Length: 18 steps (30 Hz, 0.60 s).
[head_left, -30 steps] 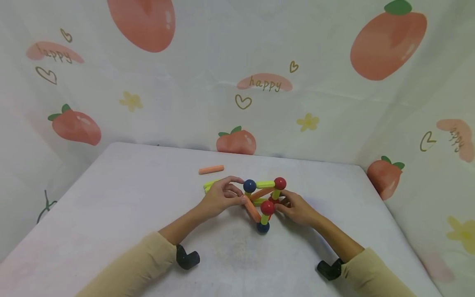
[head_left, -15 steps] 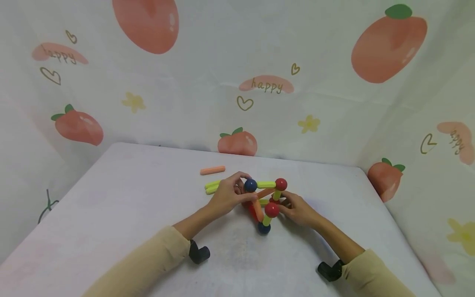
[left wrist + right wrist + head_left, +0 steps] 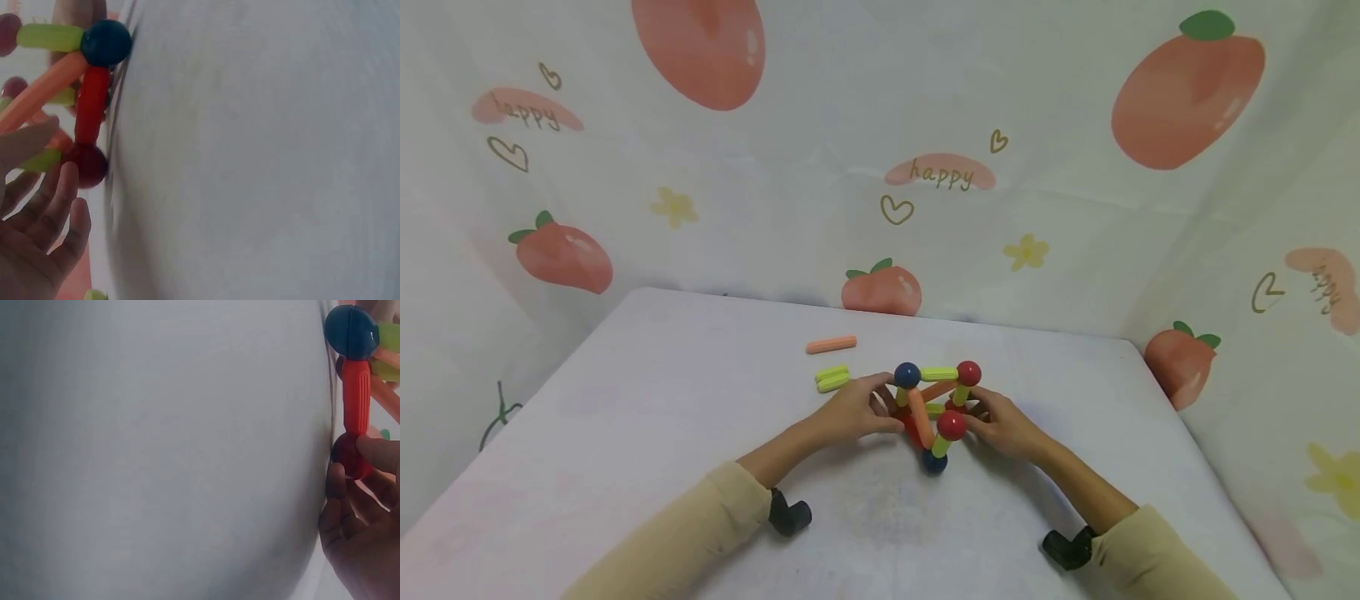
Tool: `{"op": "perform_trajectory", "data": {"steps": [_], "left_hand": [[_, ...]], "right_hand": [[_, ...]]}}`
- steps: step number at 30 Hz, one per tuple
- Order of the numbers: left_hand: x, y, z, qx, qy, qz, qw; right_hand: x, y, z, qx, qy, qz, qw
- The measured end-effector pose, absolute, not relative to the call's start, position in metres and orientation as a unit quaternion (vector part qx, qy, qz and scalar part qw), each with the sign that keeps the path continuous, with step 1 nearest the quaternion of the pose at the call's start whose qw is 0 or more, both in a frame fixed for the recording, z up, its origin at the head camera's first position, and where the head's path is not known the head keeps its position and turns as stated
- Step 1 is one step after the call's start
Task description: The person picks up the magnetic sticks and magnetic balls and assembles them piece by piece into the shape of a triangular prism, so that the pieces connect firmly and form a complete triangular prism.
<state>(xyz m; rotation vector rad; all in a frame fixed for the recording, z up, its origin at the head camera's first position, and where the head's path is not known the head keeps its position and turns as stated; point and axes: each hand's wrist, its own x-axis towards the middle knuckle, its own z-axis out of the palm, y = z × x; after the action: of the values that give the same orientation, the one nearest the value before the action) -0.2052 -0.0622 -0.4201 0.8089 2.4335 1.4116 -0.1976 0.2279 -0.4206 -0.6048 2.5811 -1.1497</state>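
A frame of magnetic sticks and balls (image 3: 938, 375) stands on the white table, with lime, orange and red sticks joining blue and red balls. My left hand (image 3: 856, 412) is at its left side, fingers loosely spread. In the left wrist view a fingertip meets a lower red ball (image 3: 90, 165), beneath a lime upright; whether the thumb touches anything is unclear. At the right, my right hand (image 3: 1006, 423) pinches another lower red ball (image 3: 349, 455) between thumb and fingers. An orange stick (image 3: 921, 418) slants from the upper blue ball (image 3: 907, 375) to the front lower blue ball (image 3: 934, 462).
Two lime sticks (image 3: 832, 379) lie side by side left of the frame. Farther back rests a loose orange stick (image 3: 831, 344). A white cloth printed with peaches (image 3: 880, 290) hangs behind the table (image 3: 700, 375). Black wrist devices (image 3: 790, 513) sit at both cuffs.
The left hand reached right to the upper blue ball, then dropped to the lower left red ball. The slanted orange stick's upper end now meets the upper blue ball. The right hand stayed put.
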Motion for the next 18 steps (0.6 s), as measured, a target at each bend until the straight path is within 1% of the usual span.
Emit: {"op": "perform_trajectory", "data": {"steps": [3, 9, 11, 14, 18], "left_hand": [[-0.207, -0.071, -0.419, 0.27, 0.831, 0.48, 0.08], [-0.215, -0.1, -0.419, 0.236, 0.852, 0.468, -0.017], [-0.219, -0.11, -0.421, 0.218, 0.859, 0.462, -0.041], [-0.222, -0.122, -0.423, 0.189, 0.871, 0.449, -0.054], [-0.222, -0.13, -0.422, 0.158, 0.905, 0.393, -0.047]], "right_hand": [[-0.197, 0.229, -0.421, -0.209, 0.885, -0.396, 0.126], [-0.198, 0.228, -0.421, -0.21, 0.885, -0.396, 0.124], [-0.198, 0.228, -0.421, -0.209, 0.886, -0.396, 0.124], [-0.199, 0.228, -0.421, -0.208, 0.885, -0.397, 0.124], [-0.198, 0.228, -0.422, -0.207, 0.884, -0.399, 0.125]]}}
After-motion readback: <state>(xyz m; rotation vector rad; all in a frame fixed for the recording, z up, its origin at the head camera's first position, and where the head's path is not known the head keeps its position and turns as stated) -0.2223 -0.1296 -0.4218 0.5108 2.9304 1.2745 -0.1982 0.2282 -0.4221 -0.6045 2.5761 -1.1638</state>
